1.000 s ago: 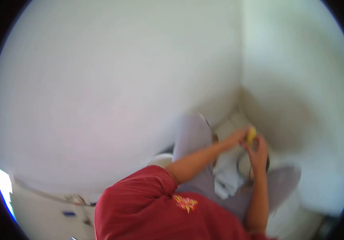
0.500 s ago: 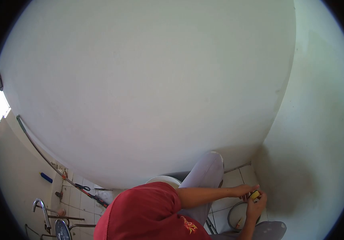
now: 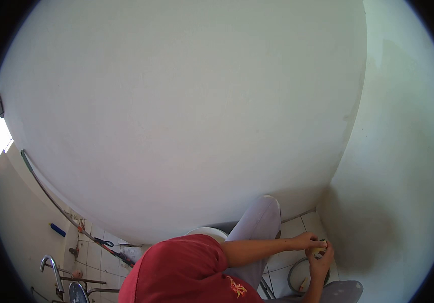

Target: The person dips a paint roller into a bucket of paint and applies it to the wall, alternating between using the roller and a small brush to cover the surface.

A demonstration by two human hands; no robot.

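My left hand [image 3: 305,241] reaches in from the left with its fingers bent and the thumb side against a small pale-yellow object [image 3: 320,249]. From below, my right hand [image 3: 322,261] curls around the same object. Its kind I cannot make out; a dark edge shows on it. Both hands are close together above a round grey-rimmed container [image 3: 290,276] on the floor between my knees. Inside that container lies a small orange-brown and white item [image 3: 304,285], too small to name.
A white bucket [image 3: 208,232] stands behind my left leg against the wall [image 3: 217,126]. A long pole [image 3: 50,191] leans at the left. Metal-framed furniture [image 3: 55,270] and a blue-handled object [image 3: 57,230] are at lower left. White tiles [image 3: 290,230] cover the floor.
My hands have drawn closer together around the yellow object, which has turned and shows less of its bright yellow side. The view has shifted slightly.
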